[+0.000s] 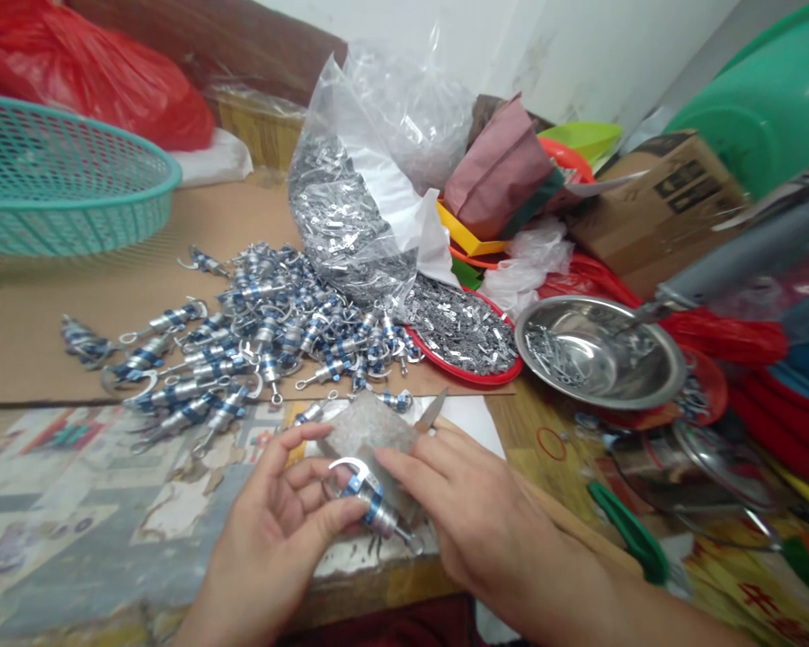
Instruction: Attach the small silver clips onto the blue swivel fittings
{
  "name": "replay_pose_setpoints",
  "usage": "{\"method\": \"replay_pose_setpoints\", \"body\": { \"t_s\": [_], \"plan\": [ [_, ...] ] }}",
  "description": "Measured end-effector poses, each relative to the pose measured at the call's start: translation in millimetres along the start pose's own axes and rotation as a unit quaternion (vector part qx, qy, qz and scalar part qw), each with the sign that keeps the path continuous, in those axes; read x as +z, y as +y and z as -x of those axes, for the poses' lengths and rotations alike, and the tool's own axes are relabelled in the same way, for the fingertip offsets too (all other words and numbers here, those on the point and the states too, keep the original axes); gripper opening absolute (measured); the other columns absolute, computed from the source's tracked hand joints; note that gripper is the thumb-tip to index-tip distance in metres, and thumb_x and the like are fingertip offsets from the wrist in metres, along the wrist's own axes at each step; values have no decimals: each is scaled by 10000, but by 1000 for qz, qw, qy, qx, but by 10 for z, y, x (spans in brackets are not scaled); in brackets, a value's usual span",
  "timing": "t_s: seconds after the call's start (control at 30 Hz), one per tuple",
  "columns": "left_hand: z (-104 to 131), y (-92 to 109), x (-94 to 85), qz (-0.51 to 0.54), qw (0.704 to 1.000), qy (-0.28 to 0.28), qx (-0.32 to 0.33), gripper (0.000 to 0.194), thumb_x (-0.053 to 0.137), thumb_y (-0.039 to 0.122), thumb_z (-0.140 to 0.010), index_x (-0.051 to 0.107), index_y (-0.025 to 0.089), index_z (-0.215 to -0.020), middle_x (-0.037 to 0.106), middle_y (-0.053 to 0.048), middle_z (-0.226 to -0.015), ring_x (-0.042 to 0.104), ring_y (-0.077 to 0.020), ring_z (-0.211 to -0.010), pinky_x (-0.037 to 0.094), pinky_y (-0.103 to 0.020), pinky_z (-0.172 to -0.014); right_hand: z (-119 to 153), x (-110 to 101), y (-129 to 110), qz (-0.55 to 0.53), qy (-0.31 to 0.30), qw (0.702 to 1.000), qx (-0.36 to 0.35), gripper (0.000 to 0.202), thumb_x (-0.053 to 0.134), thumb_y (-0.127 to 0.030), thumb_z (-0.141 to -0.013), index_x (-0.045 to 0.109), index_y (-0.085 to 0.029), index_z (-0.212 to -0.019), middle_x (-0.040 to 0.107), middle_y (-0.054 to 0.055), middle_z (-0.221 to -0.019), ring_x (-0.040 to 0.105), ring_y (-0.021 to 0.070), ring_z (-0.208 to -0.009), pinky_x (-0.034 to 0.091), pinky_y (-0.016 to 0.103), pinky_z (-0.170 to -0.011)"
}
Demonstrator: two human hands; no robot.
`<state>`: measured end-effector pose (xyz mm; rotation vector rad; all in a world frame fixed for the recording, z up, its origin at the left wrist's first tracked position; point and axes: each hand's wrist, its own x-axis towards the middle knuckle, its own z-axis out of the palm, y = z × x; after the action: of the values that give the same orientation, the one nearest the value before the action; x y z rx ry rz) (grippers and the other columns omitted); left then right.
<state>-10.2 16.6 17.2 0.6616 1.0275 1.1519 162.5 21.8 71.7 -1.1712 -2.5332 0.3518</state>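
My left hand is closed around a silver metal hook fitting with blue bands, a curved hook at its upper end and a small ring at its lower end. Behind the fitting stands a grey block on white paper. My right hand leans over the block's right side with fingers bent and pressed together; what they grip is hidden. A pointed blade sticks out beside its knuckles. Many similar hook fittings lie heaped beyond my hands.
A clear bag of small metal clips stands behind the heap, beside a red tray of clips. To the right are a steel bowl with thin metal parts and a green-handled tool. A teal basket sits at left.
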Motion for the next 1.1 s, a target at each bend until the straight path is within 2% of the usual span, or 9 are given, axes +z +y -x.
{"method": "replay_pose_setpoints", "body": {
  "t_s": [0.13,0.2,0.27,0.33,0.47,0.63,0.83,1.0,1.1],
  "plan": [
    [-12,-3,-25,-8,1000,-15,-1,575,791,153,-590,453,228,-1049,687,33,-678,678,-161,-664,588,-256,-587,-159,-19,-63,-163,11,982,96,168,485,-108,-870,637,-162,-914,642,23,-806,582,130,-742,449,210,-653],
    [-9,1,-21,-8,1000,-19,-2,573,790,152,-589,455,228,-1048,685,34,-676,685,-167,-665,586,-255,-584,-221,-8,-59,-166,-24,979,112,118,544,-123,-844,656,-157,-851,663,11,-772,591,123,-706,433,207,-633],
    [1,10,-5,0,1000,-9,1,567,783,138,-587,461,224,-1046,680,39,-665,686,-165,-661,581,-245,-584,-261,20,-34,-145,-56,983,97,126,568,-122,-824,689,-156,-837,666,13,-730,586,124,-660,419,214,-606],
    [13,21,14,4,1000,-1,3,565,780,125,-582,464,219,-1041,681,40,-656,687,-161,-655,575,-231,-582,-282,69,7,-138,-52,986,70,166,573,-115,-811,719,-167,-871,658,19,-707,578,123,-636,418,219,-597],
    [28,32,35,6,1000,0,-3,584,783,126,-578,451,214,-1051,695,33,-668,688,-157,-655,574,-226,-589,-260,196,86,-149,16,988,35,223,567,-114,-801,740,-196,-915,609,25,-690,548,121,-620,416,217,-564],
    [12,24,23,4,1000,-1,-3,592,788,143,-579,441,222,-1052,676,52,-648,676,-143,-622,583,-240,-581,-174,275,84,-194,70,977,47,160,589,-157,-819,742,-170,-865,592,22,-664,545,120,-617,397,219,-553],
    [-15,17,-23,-16,1000,-16,0,621,806,188,-572,429,218,-1064,702,31,-674,698,-172,-651,592,-272,-613,-190,299,33,-154,82,983,65,188,554,-159,-839,736,-148,-797,598,30,-654,543,127,-620,400,230,-568],
    [-24,1,-48,-28,999,-34,-1,615,791,177,-606,414,213,-1090,695,27,-702,694,-174,-675,598,-296,-620,-123,283,44,-197,80,975,61,181,530,-128,-862,708,-145,-892,604,34,-738,564,130,-704,431,221,-637],
    [-29,-17,-58,-26,999,-38,4,616,791,179,-607,411,213,-1092,682,36,-701,688,-162,-663,598,-284,-607,-73,262,41,-182,52,979,71,221,478,-76,-867,677,-144,-936,596,48,-797,559,142,-747,441,228,-661]
  ]
}}
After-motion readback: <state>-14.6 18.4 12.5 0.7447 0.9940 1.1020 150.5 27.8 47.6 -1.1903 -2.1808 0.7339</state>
